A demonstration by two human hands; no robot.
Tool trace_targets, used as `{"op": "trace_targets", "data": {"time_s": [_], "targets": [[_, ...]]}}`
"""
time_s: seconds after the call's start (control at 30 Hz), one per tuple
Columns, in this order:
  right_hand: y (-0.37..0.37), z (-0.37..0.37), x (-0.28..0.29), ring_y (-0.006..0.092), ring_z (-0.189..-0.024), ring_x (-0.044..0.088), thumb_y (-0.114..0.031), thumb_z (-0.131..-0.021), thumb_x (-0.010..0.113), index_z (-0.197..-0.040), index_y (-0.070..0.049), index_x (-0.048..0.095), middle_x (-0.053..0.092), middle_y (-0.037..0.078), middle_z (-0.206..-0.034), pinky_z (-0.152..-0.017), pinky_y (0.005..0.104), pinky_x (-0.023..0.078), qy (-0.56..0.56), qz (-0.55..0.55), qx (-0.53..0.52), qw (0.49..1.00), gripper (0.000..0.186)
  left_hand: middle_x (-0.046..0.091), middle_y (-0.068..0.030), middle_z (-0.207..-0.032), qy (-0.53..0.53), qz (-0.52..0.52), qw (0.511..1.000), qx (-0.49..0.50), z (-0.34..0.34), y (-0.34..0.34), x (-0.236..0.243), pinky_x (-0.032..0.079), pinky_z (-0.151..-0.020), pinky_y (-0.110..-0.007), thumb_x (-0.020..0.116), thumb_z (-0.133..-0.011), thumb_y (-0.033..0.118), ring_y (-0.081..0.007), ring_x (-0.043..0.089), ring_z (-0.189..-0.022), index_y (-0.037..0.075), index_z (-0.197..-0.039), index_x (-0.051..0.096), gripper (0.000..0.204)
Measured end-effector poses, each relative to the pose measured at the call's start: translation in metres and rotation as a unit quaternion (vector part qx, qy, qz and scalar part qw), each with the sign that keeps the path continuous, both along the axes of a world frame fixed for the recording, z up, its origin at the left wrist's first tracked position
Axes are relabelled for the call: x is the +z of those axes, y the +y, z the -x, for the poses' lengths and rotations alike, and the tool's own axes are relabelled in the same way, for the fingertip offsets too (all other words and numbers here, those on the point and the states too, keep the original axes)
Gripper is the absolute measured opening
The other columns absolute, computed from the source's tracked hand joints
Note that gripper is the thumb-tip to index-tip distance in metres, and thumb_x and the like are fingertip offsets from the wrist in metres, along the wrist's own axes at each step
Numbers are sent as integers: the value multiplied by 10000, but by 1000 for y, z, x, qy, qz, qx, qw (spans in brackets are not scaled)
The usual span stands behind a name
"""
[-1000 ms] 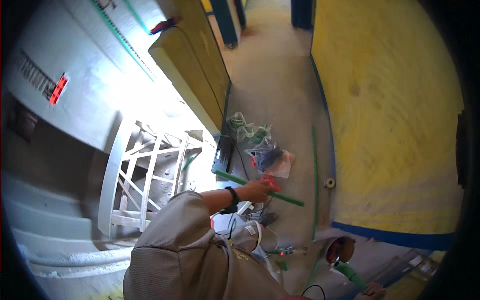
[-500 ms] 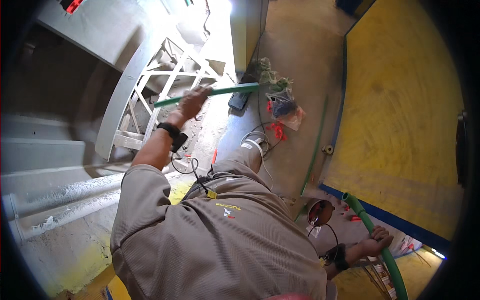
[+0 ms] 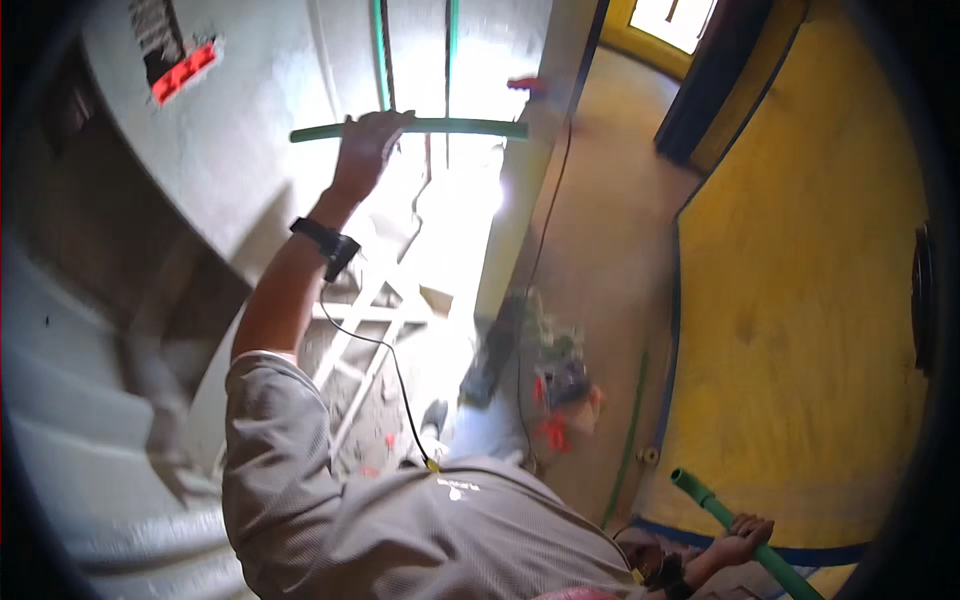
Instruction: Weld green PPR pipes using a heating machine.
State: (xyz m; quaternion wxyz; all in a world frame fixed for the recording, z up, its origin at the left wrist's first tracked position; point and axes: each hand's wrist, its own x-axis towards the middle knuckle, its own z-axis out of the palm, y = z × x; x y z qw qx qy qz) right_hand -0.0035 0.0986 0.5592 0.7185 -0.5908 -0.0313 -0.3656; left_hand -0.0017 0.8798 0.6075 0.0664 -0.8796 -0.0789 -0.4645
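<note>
My left hand [image 3: 372, 142] is raised, gripping a straight green pipe [image 3: 480, 127] held crosswise in front of the pale wall [image 3: 250, 150]. That wall has chased grooves with green conduits [image 3: 381, 50] and a red box [image 3: 183, 72] set into it. Low at the right, my right hand [image 3: 745, 535] grips another green pipe [image 3: 785, 568], whose upper end carries a wider coupling [image 3: 694, 488].
A white wooden frame [image 3: 370, 315] stands below the bright opening. A black case [image 3: 485, 370], bagged bits [image 3: 562, 370], a black cable [image 3: 553, 200] and a green pipe [image 3: 628, 455] lie on the floor. A yellow wall [image 3: 800, 300] borders the right; a doorway [image 3: 670, 25] is beyond.
My left hand has risen from low over the floor to beside the grooved wall, carrying its pipe. My right hand keeps hold of its pipe, and the view has swung up toward the wall.
</note>
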Motion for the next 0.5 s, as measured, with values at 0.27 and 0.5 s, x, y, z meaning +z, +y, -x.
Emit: {"op": "trace_targets", "data": {"time_s": [0.27, 0.5], "targets": [[104, -21, 80, 58, -450, 192, -262, -1008, 506, -654, -154, 370, 213, -62, -523, -474, 240, 198, -15, -50, -18, 998, 394, 606, -30, -1059, -41, -101, 993, 47, -209, 131, 64, 381, -965, -663, 490, -930, 107, -247, 584, -1060, 226, -1272, 559, 369], [100, -12, 101, 128, -499, 264, -365, -930, 624, -671, -151, 345, 277, -29, -564, -489, 324, 285, -19, 55, -97, 994, 436, 608, -45, -973, 25, -21, 985, 168, -266, 205, 75, 397, -914, -695, 467, -934, 136, -250, 608, -962, 231, -1222, 597, 330]]}}
